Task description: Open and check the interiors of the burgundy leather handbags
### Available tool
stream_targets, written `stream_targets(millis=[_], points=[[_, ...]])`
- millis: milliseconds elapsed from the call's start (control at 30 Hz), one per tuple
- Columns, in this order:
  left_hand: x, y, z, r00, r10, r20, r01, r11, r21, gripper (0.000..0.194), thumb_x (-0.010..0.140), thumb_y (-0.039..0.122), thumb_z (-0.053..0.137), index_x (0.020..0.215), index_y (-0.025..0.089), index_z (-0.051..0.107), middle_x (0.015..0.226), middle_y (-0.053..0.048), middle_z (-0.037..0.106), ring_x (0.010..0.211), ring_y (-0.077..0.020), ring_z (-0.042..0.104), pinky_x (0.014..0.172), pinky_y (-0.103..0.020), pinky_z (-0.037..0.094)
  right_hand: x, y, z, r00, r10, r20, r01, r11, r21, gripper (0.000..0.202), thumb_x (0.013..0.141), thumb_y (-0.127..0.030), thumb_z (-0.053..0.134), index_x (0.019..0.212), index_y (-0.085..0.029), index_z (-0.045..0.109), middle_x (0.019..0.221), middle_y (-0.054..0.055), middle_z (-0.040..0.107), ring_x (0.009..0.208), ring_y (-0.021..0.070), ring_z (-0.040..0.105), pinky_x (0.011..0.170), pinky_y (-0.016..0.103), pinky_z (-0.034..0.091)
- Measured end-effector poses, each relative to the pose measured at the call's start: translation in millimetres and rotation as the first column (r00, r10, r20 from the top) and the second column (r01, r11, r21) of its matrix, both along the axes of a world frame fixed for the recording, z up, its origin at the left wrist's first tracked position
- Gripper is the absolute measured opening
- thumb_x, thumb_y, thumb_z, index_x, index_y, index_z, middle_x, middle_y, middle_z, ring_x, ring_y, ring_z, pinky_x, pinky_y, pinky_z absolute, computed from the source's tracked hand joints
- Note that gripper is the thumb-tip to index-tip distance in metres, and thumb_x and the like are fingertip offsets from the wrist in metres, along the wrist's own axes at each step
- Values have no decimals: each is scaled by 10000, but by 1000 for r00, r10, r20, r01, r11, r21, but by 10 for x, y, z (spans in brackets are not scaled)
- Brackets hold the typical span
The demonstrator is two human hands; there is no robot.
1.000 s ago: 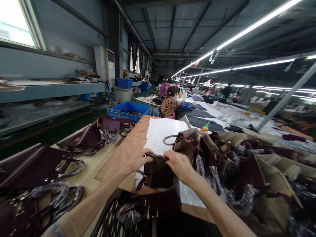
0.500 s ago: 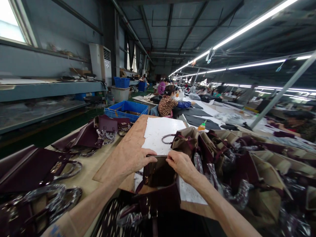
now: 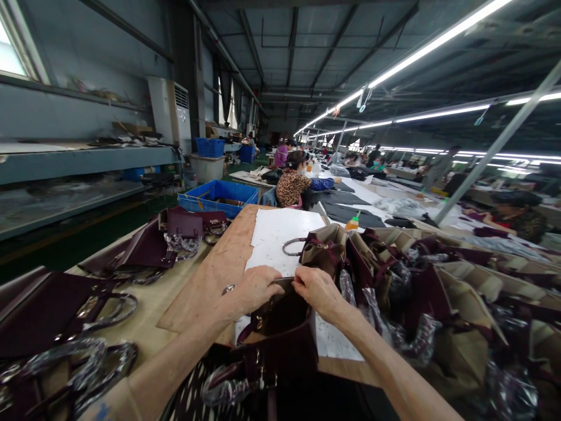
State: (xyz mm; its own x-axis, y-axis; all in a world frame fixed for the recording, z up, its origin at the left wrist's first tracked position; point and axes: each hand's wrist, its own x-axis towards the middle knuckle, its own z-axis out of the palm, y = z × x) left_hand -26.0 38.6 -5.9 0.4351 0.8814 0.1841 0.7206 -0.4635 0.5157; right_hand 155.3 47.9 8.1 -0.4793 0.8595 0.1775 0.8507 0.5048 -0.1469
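Observation:
Right in front of me is a dark burgundy handbag (image 3: 280, 351), its mouth facing up and its inside in shadow. Its near handle is wrapped in clear plastic and hangs toward me. My left hand (image 3: 256, 289) pinches the far top rim of the bag between thumb and fingers. Close beside it, my right hand (image 3: 318, 289) grips the same rim a little to the right. Beneath the bag, a white sheet (image 3: 284, 234) lies on a brown board (image 3: 210, 286).
Finished-looking burgundy bags (image 3: 52, 310) lie on the left table. Several open bags with beige linings (image 3: 456, 327) crowd the right side. Beyond the board are a blue crate (image 3: 219, 196), a glue bottle with a green tip (image 3: 353, 222) and a seated co-worker (image 3: 293, 184).
My left hand has shifted slightly along the rim toward my right hand, narrowing the gap between them. The whole view has moved a little; the bag stays in place.

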Motion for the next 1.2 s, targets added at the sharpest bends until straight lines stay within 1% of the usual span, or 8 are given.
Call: stream_targets(millis=[167,267,367,500,633,767,1000,1200], points=[[64,-17,17,994,105,-43,-107,993,-45,219,748,285,459,724,191,655,626,1,604,635,-143,528,552,-227,321,36,-102,54,985,-34,-170,19,996,-92,128,735,-170,501,841,-197,569,841,12,611,779,143,537,673,230,333],[74,-113,95,982,174,-69,-178,982,-57,240,745,298,456,731,191,671,631,-8,613,633,-145,524,552,-231,319,68,-294,59,924,-160,-347,85,972,-220,579,666,-198,578,1213,-202,386,1148,61,537,986,178,514,803,260,356],[109,-244,206,968,227,-109,-230,973,-19,263,756,300,440,712,187,674,661,-26,634,654,-152,532,571,-240,325,64,-567,78,869,-290,-401,148,925,-349,820,640,-264,611,1338,-178,189,1222,106,494,1076,217,487,853,304,357],[219,-423,418,943,277,-184,-276,961,28,294,774,308,415,662,180,654,649,-46,638,623,-158,535,557,-251,316,48,-819,166,822,-426,-379,277,879,-387,707,686,-284,566,1309,-177,249,1099,96,580,998,228,545,808,315,381],[259,-518,552,944,290,-156,-286,957,46,291,779,288,406,627,174,626,640,-44,632,617,-149,545,552,-245,310,168,-765,218,842,-425,-332,305,883,-358,521,711,-201,510,1219,-193,395,965,55,637,904,208,582,736,278,390],[133,-481,509,975,206,-86,-200,977,78,289,787,296,401,666,176,634,685,-36,638,667,-145,551,619,-242,332,365,-503,180,885,-339,-320,236,918,-320,343,702,-127,463,1011,-227,575,904,13,660,861,182,581,720,250,381],[-120,-377,377,991,113,-72,-111,993,39,274,780,352,432,683,196,635,667,-4,614,671,-144,521,636,-237,336,467,-121,131,949,-172,-263,113,968,-224,143,727,-248,507,749,-191,636,705,-10,639,697,151,558,598,222,350],[-218,-298,105,986,142,86,-131,984,-121,284,756,342,423,773,172,650,696,3,621,691,-154,522,640,-243,366,450,23,126,994,-92,-56,83,985,-154,177,755,-235,484,780,-213,657,737,0,643,754,138,553,628,212,318]])
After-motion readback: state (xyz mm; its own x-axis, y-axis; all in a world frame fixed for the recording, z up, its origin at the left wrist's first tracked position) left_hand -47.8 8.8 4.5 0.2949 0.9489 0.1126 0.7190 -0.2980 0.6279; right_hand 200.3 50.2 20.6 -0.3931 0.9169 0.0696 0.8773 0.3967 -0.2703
